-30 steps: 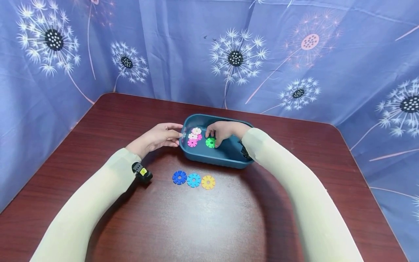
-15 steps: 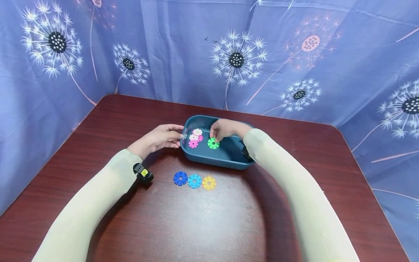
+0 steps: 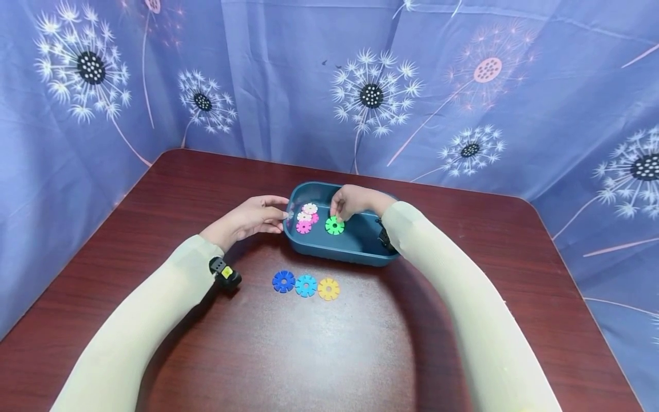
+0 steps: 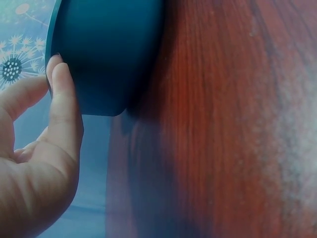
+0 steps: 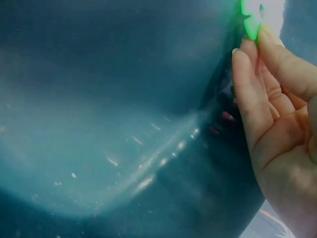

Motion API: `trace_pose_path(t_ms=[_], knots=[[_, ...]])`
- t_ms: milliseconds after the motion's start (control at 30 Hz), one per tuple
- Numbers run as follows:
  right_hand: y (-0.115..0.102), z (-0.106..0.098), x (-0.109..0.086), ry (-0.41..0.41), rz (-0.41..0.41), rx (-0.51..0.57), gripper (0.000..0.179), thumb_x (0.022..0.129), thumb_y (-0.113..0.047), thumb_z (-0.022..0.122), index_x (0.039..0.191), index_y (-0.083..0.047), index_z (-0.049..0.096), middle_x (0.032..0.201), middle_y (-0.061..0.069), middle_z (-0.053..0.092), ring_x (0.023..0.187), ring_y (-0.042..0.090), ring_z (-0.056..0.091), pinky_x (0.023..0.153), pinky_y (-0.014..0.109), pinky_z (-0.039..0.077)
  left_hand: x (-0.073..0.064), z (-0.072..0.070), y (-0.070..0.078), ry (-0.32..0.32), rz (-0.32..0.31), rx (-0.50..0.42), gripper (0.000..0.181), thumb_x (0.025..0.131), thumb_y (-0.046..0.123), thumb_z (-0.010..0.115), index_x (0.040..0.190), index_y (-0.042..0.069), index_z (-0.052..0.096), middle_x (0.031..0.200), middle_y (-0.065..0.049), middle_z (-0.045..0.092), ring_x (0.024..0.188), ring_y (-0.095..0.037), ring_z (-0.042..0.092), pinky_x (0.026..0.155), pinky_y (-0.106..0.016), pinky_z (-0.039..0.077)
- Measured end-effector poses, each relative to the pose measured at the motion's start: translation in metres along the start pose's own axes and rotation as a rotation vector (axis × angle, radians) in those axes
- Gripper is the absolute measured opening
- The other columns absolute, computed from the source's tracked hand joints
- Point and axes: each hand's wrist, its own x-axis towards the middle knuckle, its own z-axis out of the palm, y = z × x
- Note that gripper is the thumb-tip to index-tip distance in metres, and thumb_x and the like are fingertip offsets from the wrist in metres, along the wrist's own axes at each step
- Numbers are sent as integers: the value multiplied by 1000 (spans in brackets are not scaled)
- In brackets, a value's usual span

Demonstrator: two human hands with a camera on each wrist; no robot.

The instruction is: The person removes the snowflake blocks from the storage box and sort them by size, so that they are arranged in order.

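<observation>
In the head view my right hand (image 3: 354,201) is inside the dark blue plastic bin (image 3: 340,257). It pinches a green notched plastic disc (image 3: 334,228) by its edge, between thumb and fingers. The right wrist view shows part of that green disc (image 5: 251,27) at the fingertips. At the bin's left end, my left hand (image 3: 249,217) touches the wall with its fingers fairly straight. Seen from the left wrist, the thumb (image 4: 64,104) lies against the bin's outer side (image 4: 109,54). Pink and white notched discs (image 3: 304,226) lie in the bin's left part.
On the brown table (image 3: 257,355), in front of the bin, a dark blue disc (image 3: 284,281), a light blue disc (image 3: 306,285) and a yellow disc (image 3: 328,289) lie in a row. A blue dandelion-print cloth (image 3: 288,86) hangs behind the table.
My right hand has taken hold of the green disc and raised it slightly inside the bin. The left hand stays at the bin's end. The view has shifted a little.
</observation>
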Motion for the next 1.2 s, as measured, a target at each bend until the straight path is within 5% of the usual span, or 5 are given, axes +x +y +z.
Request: trace_pose_path(t_ms=[367, 733, 967, 1200], knots=[[-10, -19, -17, 50, 4, 68, 10, 93, -1, 72, 100, 5, 75, 94, 10, 76, 80, 9, 69, 87, 34, 64, 1, 1, -1, 5, -1, 4, 57, 102, 8, 56, 155, 0, 36, 86, 1, 65, 69, -8, 64, 69, -18, 61], [-43, -42, -80, 248, 7, 140, 10, 92, -4, 73, 100, 2, 76, 97, 15, 78, 87, 23, 75, 84, 34, 64, -1, 1, -3, -13, 22, -22, 57, 101, 5, 56, 154, -3, 36, 83, 3, 66, 69, -7, 64, 69, -18, 60], [-35, -20, -122, 307, 53, 403, 16, 94, -8, 73, 104, 4, 73, 88, 2, 78, 78, 10, 74, 82, 31, 65, 0, 3, -1, -23, 30, -25, 58, 101, 6, 57, 154, -4, 37, 82, 3, 66, 68, -7, 63, 69, -18, 61], [-21, 18, -151, 340, 82, 739, 16, 94, -2, 70, 107, 8, 71, 82, -7, 75, 80, 11, 75, 83, 30, 65, 1, 3, 0, -19, 19, -31, 58, 101, 6, 57, 155, -3, 36, 81, 3, 67, 67, -7, 63, 68, -18, 61]])
